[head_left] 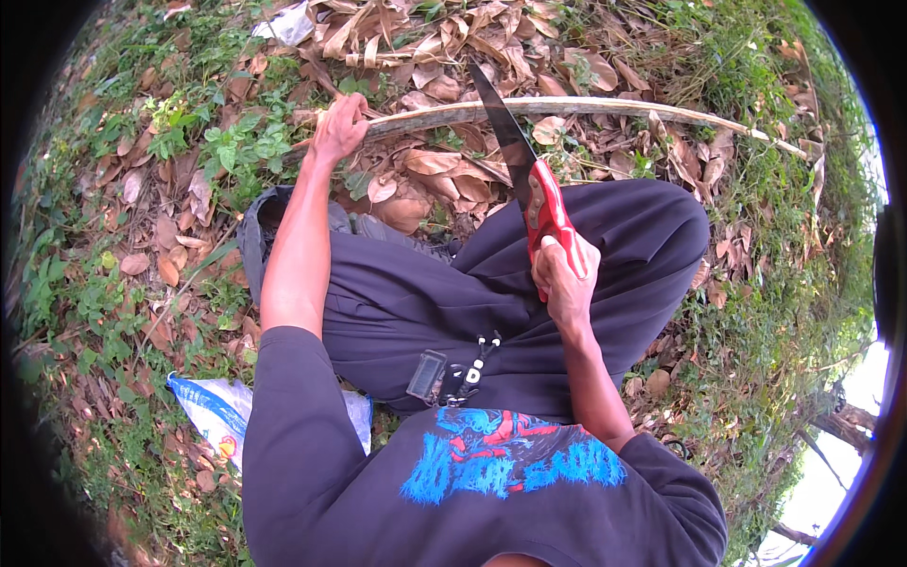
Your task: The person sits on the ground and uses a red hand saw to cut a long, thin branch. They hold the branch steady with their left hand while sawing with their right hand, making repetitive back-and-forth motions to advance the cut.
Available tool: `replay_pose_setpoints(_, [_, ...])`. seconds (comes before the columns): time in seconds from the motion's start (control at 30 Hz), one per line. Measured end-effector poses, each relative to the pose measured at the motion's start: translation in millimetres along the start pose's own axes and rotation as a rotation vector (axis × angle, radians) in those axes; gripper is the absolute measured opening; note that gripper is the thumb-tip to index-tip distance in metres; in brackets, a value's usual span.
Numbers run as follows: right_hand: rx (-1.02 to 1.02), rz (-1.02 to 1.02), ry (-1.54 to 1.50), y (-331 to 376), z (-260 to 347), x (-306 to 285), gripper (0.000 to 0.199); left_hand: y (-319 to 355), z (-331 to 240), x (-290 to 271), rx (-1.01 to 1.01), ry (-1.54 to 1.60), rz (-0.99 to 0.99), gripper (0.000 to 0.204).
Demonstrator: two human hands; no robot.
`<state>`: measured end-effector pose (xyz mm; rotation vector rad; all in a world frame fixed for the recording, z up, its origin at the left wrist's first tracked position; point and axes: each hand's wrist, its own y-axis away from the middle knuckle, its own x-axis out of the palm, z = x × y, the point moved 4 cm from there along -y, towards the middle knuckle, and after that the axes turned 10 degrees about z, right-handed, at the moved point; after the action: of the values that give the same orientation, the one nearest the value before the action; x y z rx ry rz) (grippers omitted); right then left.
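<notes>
**Dark shirt below, red-handled saw raised over a long pale strip**

Nearest, at 6 o'clock, is the dark shirt (491,506) with its blue and red print. Just above it, a small dark rectangular device (427,375) lies against the lap of the dark trousers (406,298), beside a beaded cord (475,365). At 3 o'clock the right hand (567,276) is wrapped closed around the handle of the saw (536,189). The dark blade points to 12 o'clock, crossing in front of the long pale strip (605,106); whether they touch, I cannot tell. The strip runs from 11 to 2 o'clock. At 11 the left hand (340,129) has its fingers curled shut on it near one end. Beyond lie dry leaves (435,163) and, farthest at 11, a whitish scrap (286,24).
</notes>
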<state>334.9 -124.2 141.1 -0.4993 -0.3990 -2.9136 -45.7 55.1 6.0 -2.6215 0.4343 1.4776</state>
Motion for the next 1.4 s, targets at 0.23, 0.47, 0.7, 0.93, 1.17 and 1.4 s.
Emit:
replay_pose_setpoints(0.23, [0.006, -0.028, -0.026, -1.7, -6.0, -5.5, 0.022, 27.3, 7.9, -2.3, -0.129, -0.061, 0.042, 0.041])
replay_pose_setpoints(0.47, [-0.027, -0.052, -0.025, -3.6, -0.9, -6.4, 0.020, 15.2, 21.3, -1.5, -0.189, -0.263, -0.016, 0.038])
replay_pose_setpoints(0.7, [-0.009, -0.036, 0.095, -14.8, -11.3, 14.3, 0.022, 5.2, 70.3, 15.0, -0.361, 0.106, -0.121, 0.030])
replay_pose_setpoints(0.93, [-0.023, -0.105, 0.377, -38.6, -49.8, 12.7, 0.025, 3.3, 39.5, 28.0, -0.363, -0.446, -0.293, 0.033])
replay_pose_setpoints(1.17, [-0.059, -0.066, 0.469, -30.9, -56.4, 17.8, 0.022, 5.2, 36.5, 25.2, -0.345, -0.421, -0.362, 0.030])
replay_pose_setpoints(1.4, [-0.026, -0.083, 0.424, -18.0, -57.0, 18.7, 0.020, 1.1, 41.2, 26.6, -0.383, -0.423, -0.335, 0.031])
